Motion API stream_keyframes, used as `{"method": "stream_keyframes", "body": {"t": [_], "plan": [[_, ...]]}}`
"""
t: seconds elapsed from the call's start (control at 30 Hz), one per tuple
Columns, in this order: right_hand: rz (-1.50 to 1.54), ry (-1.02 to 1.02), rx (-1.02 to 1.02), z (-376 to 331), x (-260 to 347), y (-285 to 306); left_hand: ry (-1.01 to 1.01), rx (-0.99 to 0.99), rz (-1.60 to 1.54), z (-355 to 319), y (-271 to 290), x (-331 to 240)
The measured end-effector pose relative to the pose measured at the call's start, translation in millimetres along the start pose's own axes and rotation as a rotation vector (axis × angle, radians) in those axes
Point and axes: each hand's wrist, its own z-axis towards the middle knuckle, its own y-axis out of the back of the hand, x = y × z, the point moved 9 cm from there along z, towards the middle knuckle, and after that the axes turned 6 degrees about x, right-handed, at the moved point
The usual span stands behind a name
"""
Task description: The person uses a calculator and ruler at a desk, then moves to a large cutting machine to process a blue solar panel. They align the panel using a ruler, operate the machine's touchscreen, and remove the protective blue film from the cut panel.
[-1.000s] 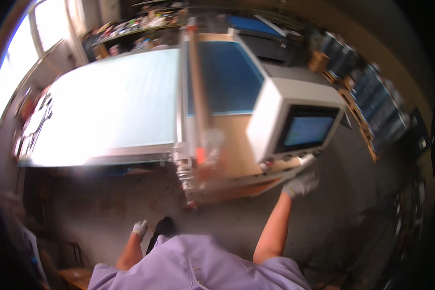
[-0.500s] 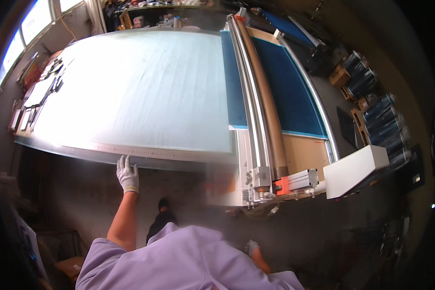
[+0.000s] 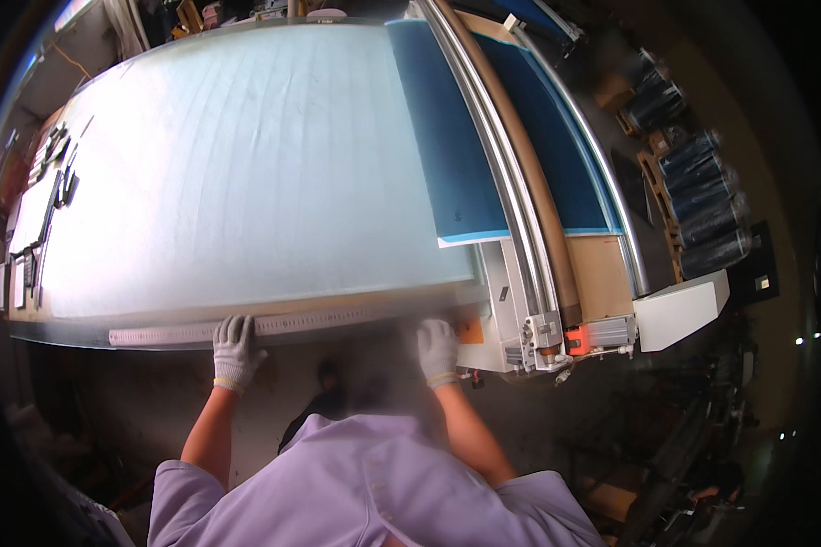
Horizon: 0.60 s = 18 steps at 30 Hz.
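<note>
A large glass-like table top point(image 3: 246, 164) with a pale, streaked surface spreads in front of me. Along its near edge runs a pale measuring scale point(image 3: 155, 335). My left hand point(image 3: 235, 354), in a white knit glove, rests there with fingers stretched over the scale. My right hand point(image 3: 438, 352), gloved alike, touches the near edge further right, beside an orange patch point(image 3: 470, 330); its fingers point forward and are a little blurred. Neither hand appears to hold anything. Right of the table top, a carriage with metal bars and a brown roller point(image 3: 511, 137) lies across a blue sheet point(image 3: 456, 164).
A white housing point(image 3: 684, 312) juts out at the right end of the machine. Beyond it, several wrapped dark rolls point(image 3: 702, 210) lie stacked. Dark strips and flat pieces point(image 3: 41, 210) lie on the table's left end. Clutter stands behind the far edge.
My right hand has come up from beside my body to the table edge. My left stays at that edge. The roller carriage has shifted right, baring more blue sheet. The view has shifted.
</note>
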Motion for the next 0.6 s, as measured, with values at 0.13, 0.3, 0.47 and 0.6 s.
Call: {"method": "stream_keyframes", "body": {"t": [0.13,0.3,0.47,0.6], "plan": [[-0.125,0.045,0.007,20,27,-18,-0.094,-0.033,0.174,-24,-4,24],[-0.205,0.219,0.044,33,54,-28,-0.083,-0.088,0.17,-17,23,20],[-0.243,0.319,0.224,45,80,-52,0.229,-0.321,0.201,-17,29,82],[-0.21,0.222,0.296,74,72,-67,0.351,-0.275,0.162,19,8,107]]}}
